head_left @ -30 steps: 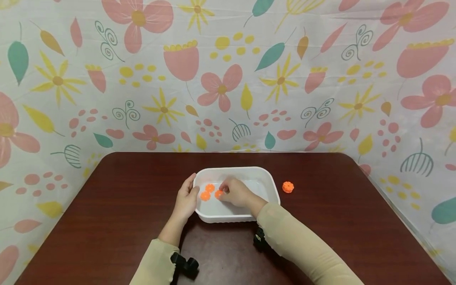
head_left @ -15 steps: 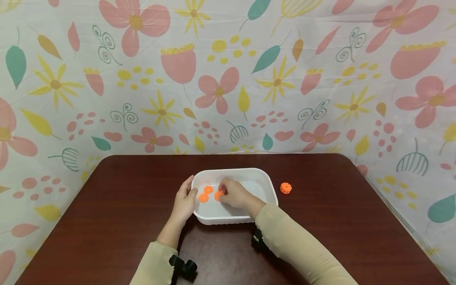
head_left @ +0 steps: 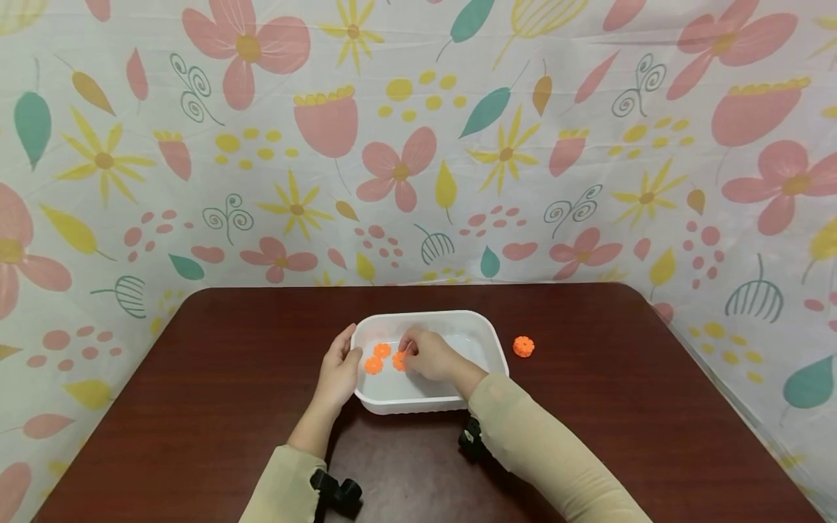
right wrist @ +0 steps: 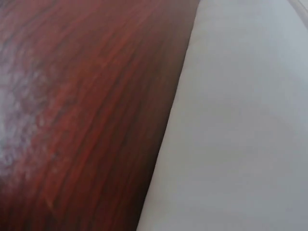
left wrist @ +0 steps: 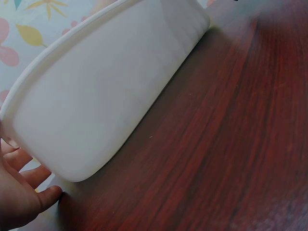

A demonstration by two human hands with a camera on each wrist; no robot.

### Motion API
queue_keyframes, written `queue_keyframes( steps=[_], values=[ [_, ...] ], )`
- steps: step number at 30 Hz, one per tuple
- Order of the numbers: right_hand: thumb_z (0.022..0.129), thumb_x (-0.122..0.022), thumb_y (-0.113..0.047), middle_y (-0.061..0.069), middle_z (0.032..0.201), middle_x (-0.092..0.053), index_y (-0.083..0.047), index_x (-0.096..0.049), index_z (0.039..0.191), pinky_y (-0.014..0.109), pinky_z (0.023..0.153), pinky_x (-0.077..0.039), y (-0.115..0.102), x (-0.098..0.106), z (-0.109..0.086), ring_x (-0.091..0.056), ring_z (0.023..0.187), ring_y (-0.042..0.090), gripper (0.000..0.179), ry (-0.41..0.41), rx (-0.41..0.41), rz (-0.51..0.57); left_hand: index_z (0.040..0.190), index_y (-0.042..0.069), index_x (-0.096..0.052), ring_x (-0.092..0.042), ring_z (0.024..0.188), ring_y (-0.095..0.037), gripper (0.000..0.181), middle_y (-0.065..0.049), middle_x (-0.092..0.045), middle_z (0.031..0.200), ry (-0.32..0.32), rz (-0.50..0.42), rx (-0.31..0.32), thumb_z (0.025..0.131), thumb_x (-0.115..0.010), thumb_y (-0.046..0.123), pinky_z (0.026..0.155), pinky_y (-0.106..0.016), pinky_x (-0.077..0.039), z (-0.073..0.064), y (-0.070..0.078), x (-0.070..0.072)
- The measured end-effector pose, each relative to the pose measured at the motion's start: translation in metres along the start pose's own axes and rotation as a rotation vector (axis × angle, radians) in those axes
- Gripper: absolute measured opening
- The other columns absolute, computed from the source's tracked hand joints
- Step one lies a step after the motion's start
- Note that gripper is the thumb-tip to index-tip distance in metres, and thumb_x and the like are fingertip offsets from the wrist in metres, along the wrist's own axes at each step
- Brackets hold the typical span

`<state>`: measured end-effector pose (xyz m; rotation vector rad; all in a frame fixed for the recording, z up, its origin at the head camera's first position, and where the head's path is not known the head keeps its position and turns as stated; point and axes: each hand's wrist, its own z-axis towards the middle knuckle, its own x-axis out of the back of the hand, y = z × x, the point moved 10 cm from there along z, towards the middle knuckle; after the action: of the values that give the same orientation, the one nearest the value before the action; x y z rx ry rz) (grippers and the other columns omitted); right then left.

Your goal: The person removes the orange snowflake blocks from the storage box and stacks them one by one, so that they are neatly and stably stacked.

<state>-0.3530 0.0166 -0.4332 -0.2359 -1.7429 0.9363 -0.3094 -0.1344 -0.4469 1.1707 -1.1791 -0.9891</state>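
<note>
A white plastic tray [head_left: 431,405] with low walls stands on the table. Against its left end rests my left hand [head_left: 338,374]; in the left wrist view the fingers [left wrist: 36,175] and thumb lie along the outside of the corner. My right hand [head_left: 431,356] reaches down into the tray, its fingertips pinching an orange flower-shaped slice [head_left: 398,361]. Beside that slice lie two similar slices [head_left: 382,351] on the tray's floor, toward the left end. The right wrist view shows only the tray's outer wall [right wrist: 231,125] and wood, without the hand.
More orange flower-shaped slices [head_left: 524,346] form a small stack on the dark wooden table [head_left: 216,407], right of the tray. A floral cloth [head_left: 405,240] hangs behind the table. Black wrist cameras [head_left: 336,492] are strapped at the sleeves.
The head view has shifted slightly. Both hands keep their places at the tray, and the right fingertips stay on the same slice.
</note>
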Motion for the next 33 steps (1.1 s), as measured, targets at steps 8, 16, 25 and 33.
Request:
queue_keyframes(
  steps=[8,16,25,33],
  values=[
    [0.083,-0.062,-0.002,0.002,0.078,-0.059,-0.009,-0.06,0.09,0.023,0.06,-0.046,-0.003,0.004,-0.001,-0.054,0.065,0.012,0.01,0.012,-0.004,0.045,0.145,0.006,-0.036,-0.04,0.134,-0.033,0.049,-0.02,-0.039,0.147,0.001,-0.007,-0.003,0.097,-0.042,0.009,0.108,-0.051,-0.035,-0.001,-0.001,0.001],
    [0.081,-0.064,-0.002,0.003,0.079,-0.063,-0.007,-0.062,0.091,0.021,0.064,-0.047,-0.007,0.018,-0.002,-0.056,0.07,0.011,0.011,0.057,0.049,0.088,0.145,0.006,-0.035,-0.038,0.135,-0.032,0.049,-0.02,-0.037,0.148,-0.007,-0.013,-0.016,0.097,-0.042,0.009,0.108,-0.051,-0.033,0.0,0.0,-0.001],
    [0.084,-0.063,-0.004,0.005,0.081,-0.063,-0.006,-0.061,0.096,0.024,0.062,-0.048,0.0,0.031,-0.011,-0.059,0.069,0.013,0.012,0.055,0.012,0.178,0.144,0.003,-0.035,-0.038,0.135,-0.034,0.049,-0.022,-0.038,0.147,-0.007,-0.016,-0.035,0.096,-0.041,0.006,0.109,-0.051,-0.032,0.0,0.001,-0.002],
    [0.088,-0.061,-0.009,0.006,0.085,-0.065,-0.006,-0.06,0.101,0.026,0.065,-0.052,0.004,0.048,-0.021,-0.063,0.073,0.013,0.013,0.081,0.02,0.229,0.144,0.006,-0.036,-0.041,0.132,-0.033,0.049,-0.021,-0.042,0.144,0.01,-0.011,-0.008,0.096,-0.043,0.008,0.108,-0.05,-0.034,-0.001,0.001,0.0]
  ],
)
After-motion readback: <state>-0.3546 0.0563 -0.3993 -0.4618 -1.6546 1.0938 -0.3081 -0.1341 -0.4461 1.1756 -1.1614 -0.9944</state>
